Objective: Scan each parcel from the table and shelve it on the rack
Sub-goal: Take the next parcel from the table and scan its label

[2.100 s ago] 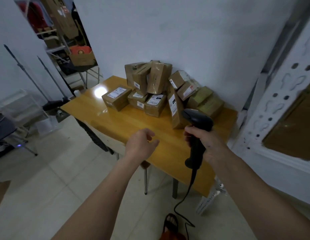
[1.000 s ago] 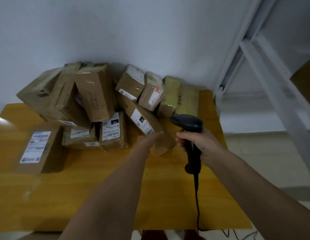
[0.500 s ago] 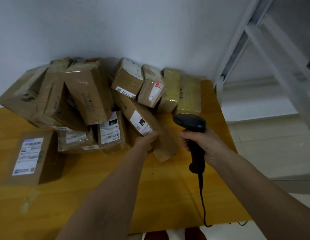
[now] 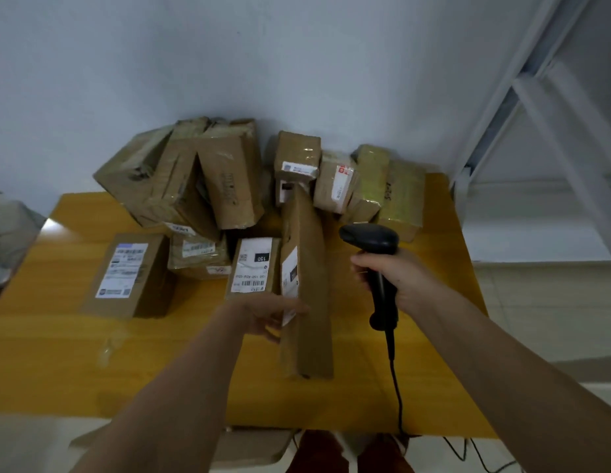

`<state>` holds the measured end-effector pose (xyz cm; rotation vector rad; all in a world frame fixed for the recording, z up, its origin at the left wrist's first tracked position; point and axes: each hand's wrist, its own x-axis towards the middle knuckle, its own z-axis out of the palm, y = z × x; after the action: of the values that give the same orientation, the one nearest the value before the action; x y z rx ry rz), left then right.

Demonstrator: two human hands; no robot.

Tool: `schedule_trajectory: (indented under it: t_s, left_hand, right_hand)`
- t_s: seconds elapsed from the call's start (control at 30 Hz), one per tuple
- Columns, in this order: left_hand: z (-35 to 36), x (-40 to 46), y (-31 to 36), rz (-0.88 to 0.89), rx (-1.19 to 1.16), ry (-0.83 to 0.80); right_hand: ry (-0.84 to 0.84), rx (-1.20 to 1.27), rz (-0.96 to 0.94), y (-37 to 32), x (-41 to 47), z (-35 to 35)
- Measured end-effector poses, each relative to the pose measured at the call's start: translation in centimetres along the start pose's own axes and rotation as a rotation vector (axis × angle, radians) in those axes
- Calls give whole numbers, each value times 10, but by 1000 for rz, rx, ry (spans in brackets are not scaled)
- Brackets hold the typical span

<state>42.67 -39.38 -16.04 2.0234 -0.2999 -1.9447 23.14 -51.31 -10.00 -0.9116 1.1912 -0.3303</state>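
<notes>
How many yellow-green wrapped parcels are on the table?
2, back right: the left yellow-green parcel beside the red-labelled box; the right yellow-green parcel next to it. Others may be hidden.

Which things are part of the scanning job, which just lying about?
Job: long brown cardboard parcel held by left hand; black barcode scanner in right hand; taped brown parcel pile; white metal rack.
Idle: grey object, left edge; beige panel, bottom edge.

long brown parcel (image 4: 310, 268), on edge, perhaps lifted

Small parcel stockroom: labelled cardboard parcels (image 4: 229, 186) on a yellow table (image 4: 75, 353), corded barcode scanner (image 4: 372, 238), white metal rack (image 4: 553, 107).
</notes>
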Motion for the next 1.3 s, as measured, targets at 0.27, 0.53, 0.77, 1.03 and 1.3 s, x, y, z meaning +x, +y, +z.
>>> schedule_trajectory:
  t_s: [0.27, 0.53, 0.77, 1.03, 1.3]
  left_hand:
    - [-19, -33, -23, -138, 460, 40]
    - [7, -39, -4, 119, 1059, 370]
    - [31, -41, 23, 480, 1486, 698]
    - [45, -49, 41, 620, 1542, 797]
    - [51, -71, 56, 491, 1683, 854]
  right_hand:
    - [-44, -29, -4, -3, -15, 14]
    - [-39, -39, -1, 8, -20, 5]
    - [42, -207, -73, 19, -26, -7]
    - [73, -307, -178, 20, -30, -7]
    - [-11, -193, -111, 21, -26, -6]
